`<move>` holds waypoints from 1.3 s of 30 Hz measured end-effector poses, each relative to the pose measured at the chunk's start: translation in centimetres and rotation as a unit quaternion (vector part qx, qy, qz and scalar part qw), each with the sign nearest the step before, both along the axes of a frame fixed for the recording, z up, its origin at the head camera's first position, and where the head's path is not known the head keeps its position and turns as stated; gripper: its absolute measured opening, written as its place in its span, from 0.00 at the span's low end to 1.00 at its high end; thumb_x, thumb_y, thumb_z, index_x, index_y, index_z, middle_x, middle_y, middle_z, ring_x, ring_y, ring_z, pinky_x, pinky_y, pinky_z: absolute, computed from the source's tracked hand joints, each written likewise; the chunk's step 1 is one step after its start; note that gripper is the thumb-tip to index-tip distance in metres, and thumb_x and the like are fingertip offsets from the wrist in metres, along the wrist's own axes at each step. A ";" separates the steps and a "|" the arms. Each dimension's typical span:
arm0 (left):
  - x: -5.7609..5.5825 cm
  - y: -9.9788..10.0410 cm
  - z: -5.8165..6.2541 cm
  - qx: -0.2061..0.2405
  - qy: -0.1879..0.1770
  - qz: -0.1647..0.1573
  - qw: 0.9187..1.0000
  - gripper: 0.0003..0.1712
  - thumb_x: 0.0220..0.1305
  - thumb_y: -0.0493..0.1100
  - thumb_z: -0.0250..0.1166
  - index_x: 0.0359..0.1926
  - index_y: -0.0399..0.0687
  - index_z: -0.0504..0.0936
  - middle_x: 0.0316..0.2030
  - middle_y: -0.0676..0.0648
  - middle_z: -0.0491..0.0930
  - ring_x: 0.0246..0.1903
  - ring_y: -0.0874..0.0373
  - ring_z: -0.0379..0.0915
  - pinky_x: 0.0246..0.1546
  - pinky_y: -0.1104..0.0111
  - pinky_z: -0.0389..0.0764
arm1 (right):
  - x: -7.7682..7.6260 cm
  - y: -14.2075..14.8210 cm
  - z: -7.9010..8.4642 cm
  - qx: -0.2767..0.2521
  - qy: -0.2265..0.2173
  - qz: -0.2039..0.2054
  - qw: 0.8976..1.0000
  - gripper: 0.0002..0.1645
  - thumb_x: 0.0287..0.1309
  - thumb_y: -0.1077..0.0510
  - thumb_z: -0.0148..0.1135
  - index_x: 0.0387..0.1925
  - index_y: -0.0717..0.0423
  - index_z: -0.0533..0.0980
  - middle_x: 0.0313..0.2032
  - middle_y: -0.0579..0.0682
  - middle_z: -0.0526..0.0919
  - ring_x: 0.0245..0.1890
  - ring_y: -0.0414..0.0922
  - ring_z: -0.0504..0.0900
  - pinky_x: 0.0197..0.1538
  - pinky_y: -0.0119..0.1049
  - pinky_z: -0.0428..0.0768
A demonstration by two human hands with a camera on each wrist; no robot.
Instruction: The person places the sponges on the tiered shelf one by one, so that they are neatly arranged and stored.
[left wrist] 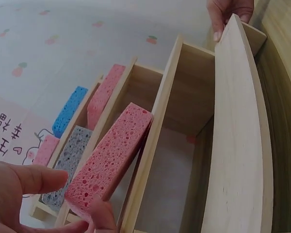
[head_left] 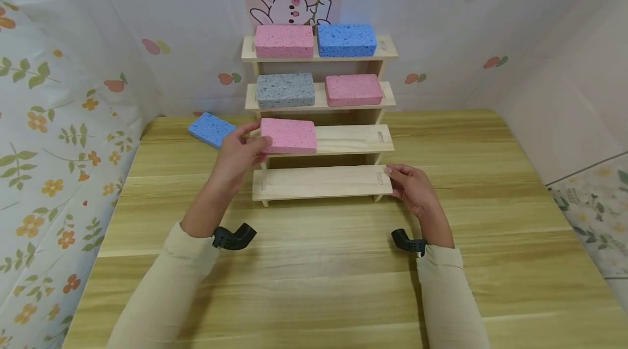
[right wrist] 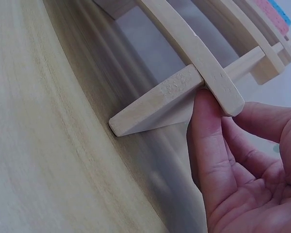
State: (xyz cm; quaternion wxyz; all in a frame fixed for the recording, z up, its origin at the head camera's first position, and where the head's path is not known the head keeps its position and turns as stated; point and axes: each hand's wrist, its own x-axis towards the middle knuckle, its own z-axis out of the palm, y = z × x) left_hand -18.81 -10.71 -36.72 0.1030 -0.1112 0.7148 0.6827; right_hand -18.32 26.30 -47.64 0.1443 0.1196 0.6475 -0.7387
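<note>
My left hand [head_left: 237, 154] holds a pink sponge [head_left: 289, 136] by its left end, over the left half of the third tier of a stepped wooden rack. In the left wrist view that sponge [left wrist: 111, 158] lies slanted along the tier, fingertips at its near end. At the rack's right side, my right hand [head_left: 415, 190] pinches the end of the lowest board [head_left: 321, 183]. The right wrist view shows thumb and forefinger on either face of that board end [right wrist: 223, 92].
A pink sponge [head_left: 284, 41] and a blue one [head_left: 346, 40] sit on the top tier. Below them are a grey sponge [head_left: 285, 90] and another pink sponge [head_left: 354, 90]. A blue sponge [head_left: 211, 128] lies on the wooden table [head_left: 324, 272], left of the rack, partly behind my left hand.
</note>
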 end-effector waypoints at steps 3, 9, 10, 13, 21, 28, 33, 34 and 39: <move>0.2 -0.2 -0.1 -0.030 -0.001 -0.009 1.000 0.33 0.68 0.45 0.60 0.71 0.46 0.64 0.45 0.45 0.72 0.40 0.54 0.74 0.55 0.59 0.77 | 0.0 0.0 0.0 -0.002 -0.001 -0.002 1.000 0.04 0.66 0.56 0.61 0.40 0.52 0.78 0.32 0.44 0.82 0.29 0.37 0.80 0.27 0.26 0.79; 0.4 -0.6 -0.1 -0.086 0.004 -0.029 0.996 0.30 0.71 0.48 0.55 0.71 0.46 0.65 0.50 0.44 0.72 0.48 0.44 0.70 0.49 0.58 0.76 | 0.0 0.0 0.0 -0.006 -0.002 0.000 1.000 0.04 0.66 0.57 0.61 0.40 0.53 0.78 0.32 0.45 0.81 0.28 0.37 0.80 0.26 0.26 0.79; 0.4 -0.6 -0.1 -0.090 0.004 -0.031 0.995 0.30 0.71 0.48 0.55 0.70 0.45 0.66 0.51 0.44 0.72 0.49 0.44 0.70 0.49 0.58 0.76 | 0.0 0.0 0.0 -0.005 -0.002 -0.001 1.000 0.05 0.66 0.57 0.61 0.40 0.53 0.78 0.32 0.45 0.81 0.28 0.37 0.80 0.26 0.26 0.78; 0.5 -0.9 0.1 -0.097 0.003 -0.038 0.995 0.30 0.72 0.49 0.54 0.70 0.44 0.65 0.54 0.42 0.72 0.50 0.44 0.70 0.51 0.57 0.76 | 0.0 0.0 0.1 -0.002 -0.004 -0.001 1.000 0.06 0.66 0.56 0.61 0.41 0.54 0.78 0.33 0.44 0.81 0.29 0.37 0.80 0.27 0.26 0.78; 0.4 -2.6 0.4 -0.087 0.013 -0.037 0.995 0.30 0.73 0.50 0.53 0.70 0.40 0.65 0.64 0.42 0.68 0.48 0.48 0.73 0.52 0.62 0.77 | -0.1 0.0 0.1 0.004 -0.004 -0.001 1.000 0.06 0.66 0.56 0.60 0.41 0.53 0.77 0.32 0.44 0.81 0.29 0.36 0.80 0.27 0.26 0.79; -0.5 -4.8 0.5 -0.077 0.027 0.013 0.997 0.31 0.72 0.51 0.54 0.69 0.41 0.66 0.63 0.43 0.67 0.36 0.63 0.75 0.43 0.74 0.79 | -0.1 0.0 -0.1 0.010 -0.007 0.000 1.000 0.08 0.66 0.55 0.61 0.43 0.54 0.76 0.33 0.44 0.81 0.29 0.37 0.80 0.27 0.26 0.79; -1.6 -6.4 0.2 -0.043 0.023 0.053 0.997 0.30 0.71 0.46 0.55 0.69 0.39 0.65 0.61 0.45 0.66 0.30 0.65 0.75 0.36 0.77 0.79 | -0.1 0.0 -0.1 0.006 -0.009 -0.002 1.000 0.07 0.66 0.55 0.60 0.42 0.54 0.76 0.33 0.44 0.81 0.30 0.37 0.81 0.28 0.27 0.80; -1.9 -6.7 0.1 -0.035 0.025 0.062 0.997 0.30 0.71 0.45 0.55 0.69 0.38 0.64 0.58 0.46 0.67 0.29 0.64 0.75 0.34 0.78 0.78 | -0.1 0.0 -0.1 0.005 -0.010 -0.002 1.000 0.08 0.66 0.55 0.61 0.43 0.54 0.76 0.33 0.44 0.81 0.30 0.37 0.81 0.29 0.27 0.80; -2.8 -7.6 -0.9 -0.041 0.032 0.106 0.993 0.29 0.70 0.43 0.57 0.68 0.35 0.65 0.44 0.50 0.70 0.25 0.66 0.74 0.32 0.78 0.78 | -0.2 -0.1 -0.1 0.006 -0.015 -0.004 1.000 0.09 0.66 0.55 0.60 0.44 0.54 0.76 0.33 0.44 0.81 0.30 0.37 0.81 0.29 0.26 0.80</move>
